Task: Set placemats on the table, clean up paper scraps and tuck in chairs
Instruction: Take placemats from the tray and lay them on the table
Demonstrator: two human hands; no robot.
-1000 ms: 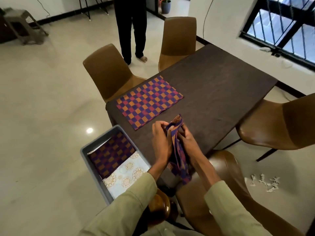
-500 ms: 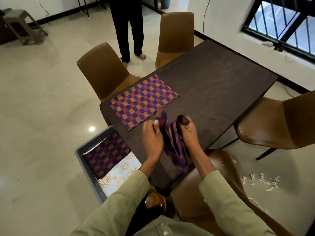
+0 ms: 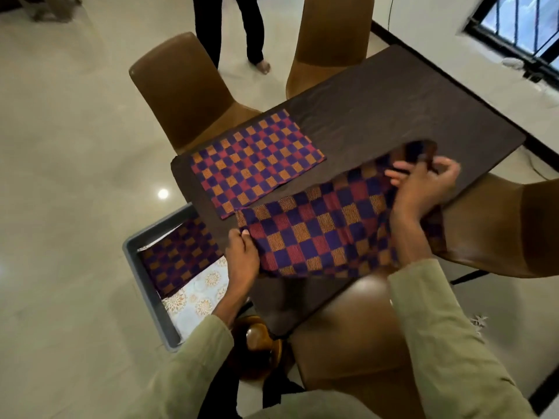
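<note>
A purple, red and orange checked placemat (image 3: 257,163) lies flat on the dark table (image 3: 393,107) at its left end. A second checked placemat (image 3: 320,234) is spread out over the table's near edge. My left hand (image 3: 242,257) pinches its near-left corner. My right hand (image 3: 423,189) grips its far-right part, which is blurred. A grey bin (image 3: 145,285) on the floor to the left holds another checked mat (image 3: 178,255) and a white floral one (image 3: 196,297). White paper scraps (image 3: 478,323) lie on the floor at the right.
Brown chairs stand around the table: one at the far left (image 3: 181,86), one at the far end (image 3: 332,34), one at the right (image 3: 508,228) and one right below me (image 3: 357,334). A person's legs (image 3: 242,28) stand beyond the table.
The bunched placemat between my hands has been pulled open: my right hand moved right and farther, my left hand moved left, and the mat now spreads over the table's near edge.
</note>
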